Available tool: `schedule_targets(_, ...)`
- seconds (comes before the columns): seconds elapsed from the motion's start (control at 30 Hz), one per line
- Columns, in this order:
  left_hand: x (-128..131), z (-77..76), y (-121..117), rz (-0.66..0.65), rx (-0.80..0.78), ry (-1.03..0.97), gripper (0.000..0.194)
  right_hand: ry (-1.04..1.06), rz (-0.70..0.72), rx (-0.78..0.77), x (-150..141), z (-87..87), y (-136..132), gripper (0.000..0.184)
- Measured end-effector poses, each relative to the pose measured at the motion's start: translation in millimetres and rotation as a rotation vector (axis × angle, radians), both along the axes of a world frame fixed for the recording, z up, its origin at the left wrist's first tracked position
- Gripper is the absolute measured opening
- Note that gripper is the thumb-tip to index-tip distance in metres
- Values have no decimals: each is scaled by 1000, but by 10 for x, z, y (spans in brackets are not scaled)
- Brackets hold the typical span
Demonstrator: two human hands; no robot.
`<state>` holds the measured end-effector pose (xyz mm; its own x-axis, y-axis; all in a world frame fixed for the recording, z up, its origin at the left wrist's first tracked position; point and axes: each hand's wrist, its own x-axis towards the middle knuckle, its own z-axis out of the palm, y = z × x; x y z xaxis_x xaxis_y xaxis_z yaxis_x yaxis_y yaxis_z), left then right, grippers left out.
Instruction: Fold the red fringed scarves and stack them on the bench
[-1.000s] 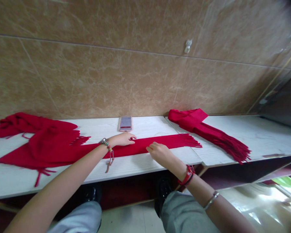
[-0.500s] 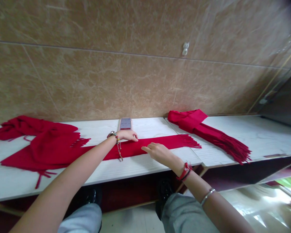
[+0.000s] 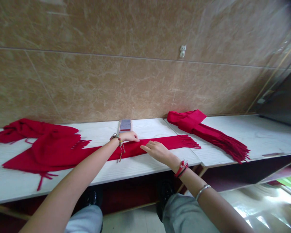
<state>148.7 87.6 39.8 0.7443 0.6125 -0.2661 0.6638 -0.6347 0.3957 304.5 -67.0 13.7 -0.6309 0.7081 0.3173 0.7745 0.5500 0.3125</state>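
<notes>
A long red fringed scarf (image 3: 126, 152) lies as a narrow strip along the white tabletop, its right end tassels pointing right. My left hand (image 3: 130, 136) is closed at the strip's far edge, fingertips on the cloth. Just to the right, my right hand (image 3: 156, 150) rests over the near edge with curled fingers and the thumb against the fabric. Its fingertips are partly hidden. Toward the left, the red cloth widens into a loose, rumpled heap (image 3: 55, 147) with more tassels.
Another red scarf (image 3: 194, 124), folded, lies at the right with its fringe near the front edge. A phone (image 3: 125, 125) sits behind my left hand. A tan marbled wall (image 3: 106, 87) closes off the back of the white tabletop (image 3: 223, 124). Open shelf space shows below.
Both hands stay on the scarf strip and have shifted only slightly. The view has tilted a little; the scarves lie as before.
</notes>
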Motion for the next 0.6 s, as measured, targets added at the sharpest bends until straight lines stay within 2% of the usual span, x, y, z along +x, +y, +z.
schedule_targets(0.13, -13, -5, 6, 30, -14, -26, 21, -50, -96, 22, -97, 30, 8, 10)
schedule_targets(0.4, -51, 6, -39, 103, -82, -152, 18, 4, -269, -39, -190, 76, -32, 15)
schedule_targets(0.5, -69, 102, -61, 125, -129, -231, 22, 99, -337, -55, -217, 141, -49, 21)
schedule_targets(0.6, -56, 284, -77, 138, -158, -326, 28, 265, -403, -72, -235, 265, -12, 29)
